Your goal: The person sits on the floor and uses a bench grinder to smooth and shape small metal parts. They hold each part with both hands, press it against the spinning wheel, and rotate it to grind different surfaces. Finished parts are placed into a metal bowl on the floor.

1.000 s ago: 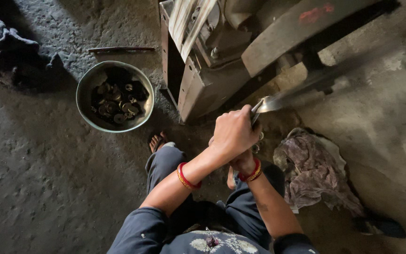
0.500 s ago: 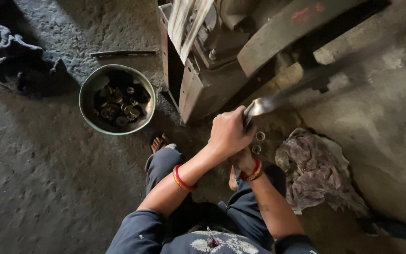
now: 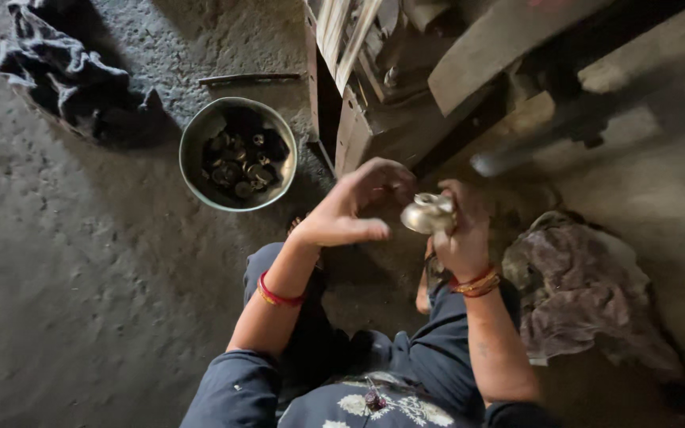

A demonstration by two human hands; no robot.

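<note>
My right hand (image 3: 461,234) grips a small rounded brass piece (image 3: 428,212) in front of me, low over the floor. Just left of the piece is my left hand (image 3: 352,208), fingers spread and curled toward it, holding nothing that I can see. Both wrists wear red bangles. I am squatting, with my knees and a bare foot below the hands. A round metal bowl (image 3: 200,139) holding several dark small metal parts sits on the floor to the left of my left hand.
A metal machine body (image 3: 390,119) with a slanted beam stands just beyond my hands. A crumpled brownish rag (image 3: 580,285) lies at my right. A dark cloth (image 3: 57,75) lies far left, a thin metal rod (image 3: 247,78) behind the bowl.
Both hands were clasped together on a long metal piece raised toward the machine. Now they have come apart and lowered; the right holds the brass piece, and the left has opened.
</note>
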